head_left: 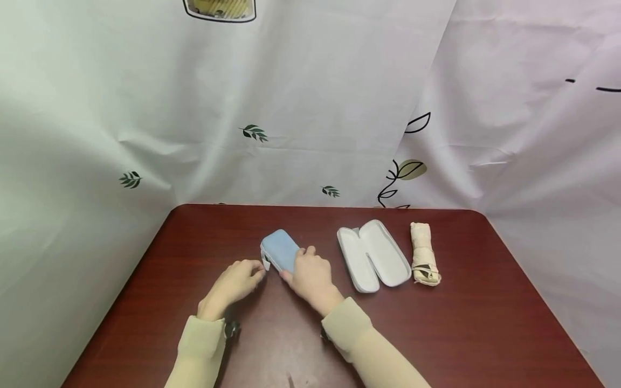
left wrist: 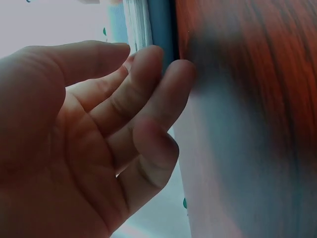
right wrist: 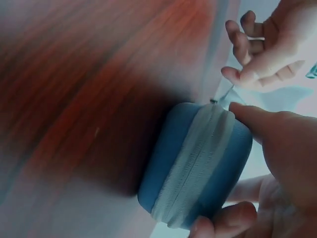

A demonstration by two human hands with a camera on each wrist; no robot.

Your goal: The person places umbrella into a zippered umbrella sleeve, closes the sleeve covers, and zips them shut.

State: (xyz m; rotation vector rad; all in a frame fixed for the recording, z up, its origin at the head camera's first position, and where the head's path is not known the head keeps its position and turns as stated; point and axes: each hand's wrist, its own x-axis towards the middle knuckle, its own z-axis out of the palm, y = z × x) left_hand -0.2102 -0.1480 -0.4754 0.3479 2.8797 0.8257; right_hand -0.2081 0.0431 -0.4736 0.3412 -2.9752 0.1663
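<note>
A light blue zippered case [head_left: 280,249] lies on the table, zip closed along the side that shows in the right wrist view. My right hand [head_left: 312,276] grips its near end, thumb on one side and fingers over the other. At the far left corner, the thumb and forefinger of my left hand [head_left: 237,280] pinch the zipper pull [right wrist: 227,93], which stretches from the slider to the fingertips. The left hand's other fingers are loosely bent in the left wrist view. Part of the case's top is hidden under my right hand.
Right of the hands, an open white hard case [head_left: 360,258] lies with both halves facing up. Beside it is a rolled cream cloth bundle [head_left: 423,250] tied with cord. A printed white curtain [head_left: 310,108] hangs behind the dark red wooden table [head_left: 466,323].
</note>
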